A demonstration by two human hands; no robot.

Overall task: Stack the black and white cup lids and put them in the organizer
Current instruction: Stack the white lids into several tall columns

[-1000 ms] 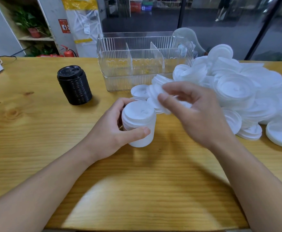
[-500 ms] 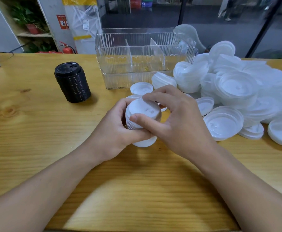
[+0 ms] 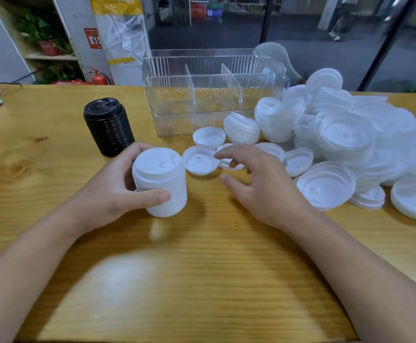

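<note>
Right hand (image 3: pixel 259 184) off white lid stack (image 3: pixel 161 183), fingers loose, left hand (image 3: pixel 118 191) gripping it

A stack of white lids (image 3: pixel 161 184) stands upright on the desk (image 3: pixel 202 268), top face up, near the front middle. Behind it to the left stands a stack of black lids (image 3: pixel 108 127), also upright, its top lid showing a sip flap. A clear ribbed organizer (image 3: pixel 212 95) with two upright dividers sits at the back of the desk, its compartments holding nothing. Loose white lids (image 3: pixel 200 161) lie upside down just in front of it, and a large heap of white lids (image 3: pixel 350 134) spreads to the right, some nested, some tilted.
</note>
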